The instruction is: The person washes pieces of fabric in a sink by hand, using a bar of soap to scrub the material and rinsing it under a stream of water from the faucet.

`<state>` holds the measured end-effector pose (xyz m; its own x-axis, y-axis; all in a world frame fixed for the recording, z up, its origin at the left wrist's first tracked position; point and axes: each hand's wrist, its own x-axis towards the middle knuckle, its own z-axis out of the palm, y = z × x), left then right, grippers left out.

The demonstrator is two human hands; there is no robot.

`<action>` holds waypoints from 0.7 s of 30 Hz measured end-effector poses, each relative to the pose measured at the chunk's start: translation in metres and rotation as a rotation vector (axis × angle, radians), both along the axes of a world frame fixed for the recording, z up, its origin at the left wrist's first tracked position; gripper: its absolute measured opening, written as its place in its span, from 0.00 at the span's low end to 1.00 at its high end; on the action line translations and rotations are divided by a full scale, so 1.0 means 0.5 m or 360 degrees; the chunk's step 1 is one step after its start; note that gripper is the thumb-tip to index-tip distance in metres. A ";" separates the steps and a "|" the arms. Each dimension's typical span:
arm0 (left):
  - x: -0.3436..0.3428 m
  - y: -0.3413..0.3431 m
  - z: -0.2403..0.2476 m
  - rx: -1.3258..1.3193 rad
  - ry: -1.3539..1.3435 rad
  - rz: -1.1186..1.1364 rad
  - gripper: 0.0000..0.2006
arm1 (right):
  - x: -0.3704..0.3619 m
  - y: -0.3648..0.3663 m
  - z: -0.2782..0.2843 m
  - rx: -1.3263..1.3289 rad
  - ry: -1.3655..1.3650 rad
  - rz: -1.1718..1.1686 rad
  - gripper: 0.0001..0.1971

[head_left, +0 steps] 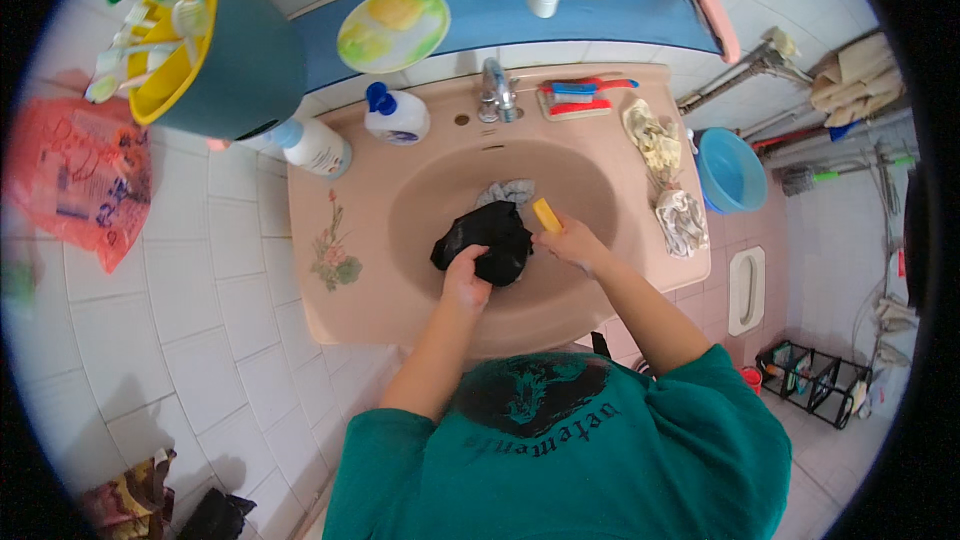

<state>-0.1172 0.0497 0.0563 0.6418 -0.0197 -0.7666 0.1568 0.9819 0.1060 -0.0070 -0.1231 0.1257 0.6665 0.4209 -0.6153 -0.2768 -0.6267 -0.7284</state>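
- Currently gripping a black cloth with the left hand, thumb pressed on top, in the bowl of the pink sink; cannot tell the placement of the other left fingers, hidden by fabric.
- Holding a yellow bar in the right hand, fingers closed around its near end, just beside the right edge of the black cloth.
- Can see a crumpled grey cloth behind the black one, partly covered, also in the bowl.
- Noted at the back of the sink: chrome tap; to its left, blue-capped bottle, then pump bottle near the corner.
- Noted right of the tap: red and blue brushes.
- Found on the right ledge: two crumpled pale cloths, one farther back.
- Spotted beyond that ledge: light-blue tub.
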 end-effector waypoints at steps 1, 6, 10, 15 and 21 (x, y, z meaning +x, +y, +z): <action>0.000 -0.005 -0.001 0.0043 0.0112 -0.0065 0.18 | 0.003 0.011 -0.009 -0.0016 -0.0292 0.0067 0.27; 0.007 -0.049 -0.023 0.0004 0.0315 -0.0102 0.13 | 0.022 0.149 0.010 0.0052 -0.0942 0.0633 0.35; -0.008 -0.058 -0.109 0.0149 0.0169 -0.0073 0.14 | 0.017 0.352 0.056 -0.0005 -0.1206 0.0979 0.36; -0.002 -0.057 0.007 0.0202 0.0255 -0.0092 0.14 | 0.028 0.493 -0.012 -0.0068 -0.1656 0.1057 0.34; -0.029 -0.064 -0.033 0.0233 -0.0029 0.0016 0.14 | 0.032 0.473 -0.065 0.0154 -0.2086 0.0910 0.31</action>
